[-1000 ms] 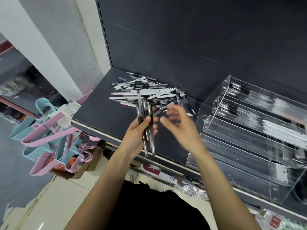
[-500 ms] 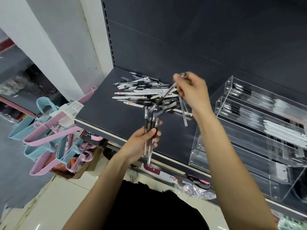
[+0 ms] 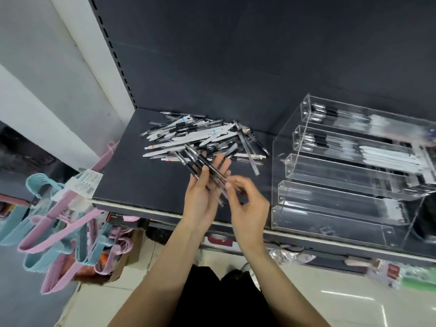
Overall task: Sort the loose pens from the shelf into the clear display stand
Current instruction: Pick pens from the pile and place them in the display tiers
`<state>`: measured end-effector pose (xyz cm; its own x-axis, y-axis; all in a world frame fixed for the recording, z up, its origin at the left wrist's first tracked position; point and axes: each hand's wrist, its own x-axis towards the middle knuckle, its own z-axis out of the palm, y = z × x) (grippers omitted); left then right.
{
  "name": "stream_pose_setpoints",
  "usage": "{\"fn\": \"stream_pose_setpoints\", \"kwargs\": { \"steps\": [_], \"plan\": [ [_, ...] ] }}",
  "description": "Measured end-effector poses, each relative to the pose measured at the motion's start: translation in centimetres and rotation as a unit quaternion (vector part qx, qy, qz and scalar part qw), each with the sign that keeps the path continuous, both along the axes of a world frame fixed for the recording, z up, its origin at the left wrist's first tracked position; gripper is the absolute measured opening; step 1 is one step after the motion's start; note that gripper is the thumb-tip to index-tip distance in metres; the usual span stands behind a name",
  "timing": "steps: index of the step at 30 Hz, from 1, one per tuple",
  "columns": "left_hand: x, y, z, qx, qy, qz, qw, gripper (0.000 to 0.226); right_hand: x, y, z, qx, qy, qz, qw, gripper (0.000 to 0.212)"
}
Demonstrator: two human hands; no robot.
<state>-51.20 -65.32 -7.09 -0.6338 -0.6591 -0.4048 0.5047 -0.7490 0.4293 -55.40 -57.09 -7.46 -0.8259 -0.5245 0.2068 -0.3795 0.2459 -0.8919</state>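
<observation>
Left hand (image 3: pixel 203 194) is wrapped around a small bundle of black-grip pens (image 3: pixel 205 169), thumb clamped across them, while the right hand (image 3: pixel 247 204) pinches the near end of one pen in that bundle between thumb and fingertips, both held just above the front of the shelf (image 3: pixel 141 182). The loose pile (image 3: pixel 200 138) sits right behind on the shelf, and the clear display stand (image 3: pixel 349 175) waits to the right, upper trays partly stocked, lower trays looking bare. Best play here, I'd say: square every tip the same way, then lay them flat in the matching tray.
</observation>
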Motion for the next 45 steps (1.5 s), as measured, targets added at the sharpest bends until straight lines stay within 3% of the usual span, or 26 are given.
{"fn": "stream_pose_setpoints", "kwargs": {
  "steps": [5,10,12,17,22,29,34,36,40,45],
  "plan": [
    [-0.5,0.8,0.1,0.026,0.013,-0.051,0.998,0.029,0.4,1.4,0.2,0.042,0.080,-0.005,0.996,0.014],
    [-1.2,2.5,0.2,-0.015,0.006,-0.073,0.997,0.032,-0.4,3.9,0.7,0.058,0.136,0.039,0.988,0.024],
    [-1.9,3.3,0.4,-0.021,0.012,-0.076,0.997,0.032,-1.1,5.5,1.0,0.032,0.079,0.057,0.995,0.022],
    [-5.0,7.3,1.4,-0.074,0.010,-0.089,0.993,0.030,-4.6,9.8,1.6,-0.041,-0.210,0.030,0.976,0.018],
    [-9.5,13.7,1.8,-0.096,-0.018,-0.052,0.994,0.037,-10.0,15.1,1.3,-0.058,-0.252,0.058,0.964,0.012],
    [-15.8,21.6,1.7,-0.086,-0.073,0.005,0.994,0.028,-15.8,21.1,1.0,0.027,-0.131,0.098,0.986,0.013],
    [-17.5,23.7,1.5,-0.099,-0.126,-0.015,0.987,0.027,-17.5,22.9,0.0,0.102,0.118,0.086,0.984,0.015],
    [-17.9,24.0,1.5,-0.094,-0.132,-0.019,0.987,0.030,-18.2,23.3,0.0,0.101,0.113,0.103,0.983,0.014],
    [-18.3,23.9,1.2,-0.093,-0.126,-0.010,0.988,0.029,-20.1,23.7,0.2,0.103,0.011,0.135,0.985,0.008],
    [-17.3,22.2,0.5,-0.070,-0.078,0.070,0.992,0.033,-24.2,22.2,1.6,0.097,0.154,0.073,0.981,0.010]
  ]
}}
